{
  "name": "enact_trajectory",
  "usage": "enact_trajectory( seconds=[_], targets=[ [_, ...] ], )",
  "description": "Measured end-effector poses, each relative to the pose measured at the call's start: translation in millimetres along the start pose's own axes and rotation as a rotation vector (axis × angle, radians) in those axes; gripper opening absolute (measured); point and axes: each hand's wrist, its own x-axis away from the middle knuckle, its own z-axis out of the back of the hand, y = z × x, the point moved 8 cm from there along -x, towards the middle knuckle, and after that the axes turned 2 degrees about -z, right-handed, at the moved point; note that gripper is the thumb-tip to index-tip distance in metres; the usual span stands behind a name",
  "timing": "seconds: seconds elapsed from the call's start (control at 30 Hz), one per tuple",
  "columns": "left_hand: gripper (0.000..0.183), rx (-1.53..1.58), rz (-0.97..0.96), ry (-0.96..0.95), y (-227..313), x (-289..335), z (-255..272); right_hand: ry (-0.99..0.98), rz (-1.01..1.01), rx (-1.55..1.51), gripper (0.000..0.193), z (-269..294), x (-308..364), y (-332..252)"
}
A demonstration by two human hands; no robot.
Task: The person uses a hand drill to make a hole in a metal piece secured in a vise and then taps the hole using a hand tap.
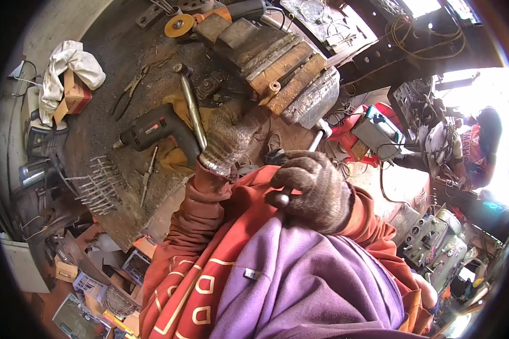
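Observation:
A bench vise (314, 99) juts out at the upper middle, with a small curled metal piece (274, 86) at the near end of its jaws. My left hand (229, 138), in a grey knit glove, reaches up to that end; its fingers come together against the jaws, and what they pinch is hidden. My right hand (314, 189), in a dark brown glove, is wrapped round the vise's steel handle bar (320, 134). The bar's rounded end shows below the fist. Beside my left wrist lies a hammer (192, 107) with a metal shaft.
A dark power drill (161, 131), pliers (131, 90) and an orange angle grinder (220, 14) lie on the grimy bench (119, 169). At its left, a white cloth (73, 62) drapes a cardboard box (76, 96). A grey-green machine (435, 243) stands at the right.

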Motion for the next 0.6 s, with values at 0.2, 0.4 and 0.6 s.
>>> enact_trajectory(
  seconds=[0.2, 0.4, 0.6],
  targets=[
    [0.007, -0.281, -0.276, -0.131, -7.6, -12.1, 1.0, -0.014, -0.306, -0.146, 0.026, -9.0, 5.1, 23.6],
    [0.010, -0.105, 0.110, -0.154, 9.1, -5.3, -7.5, 0.492, -0.294, 0.081, 0.025, 99.6, 27.5, 55.5],
    [0.017, -0.313, -0.112, -0.048, 23.3, -8.7, -12.5, 1.327, -0.883, -0.462, 0.024, 20.8, 185.8, 291.0]
  ],
)
